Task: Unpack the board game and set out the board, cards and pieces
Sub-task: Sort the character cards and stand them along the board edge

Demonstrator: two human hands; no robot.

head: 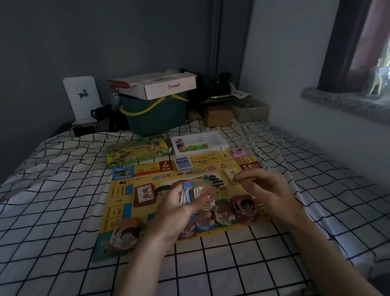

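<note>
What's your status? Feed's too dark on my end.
Left hand grips fanned cards; right hand pinches one. Board laid out, decks on it. Nothing blocking.

From my feed I see two bare forearms with no sleeves, watch or bracelet back from the fingers. My left hand shows a thumbnail with a pale, dark-dotted design at the thumb tip. My right hand is motion-blurred, its fingers without rings
</note>
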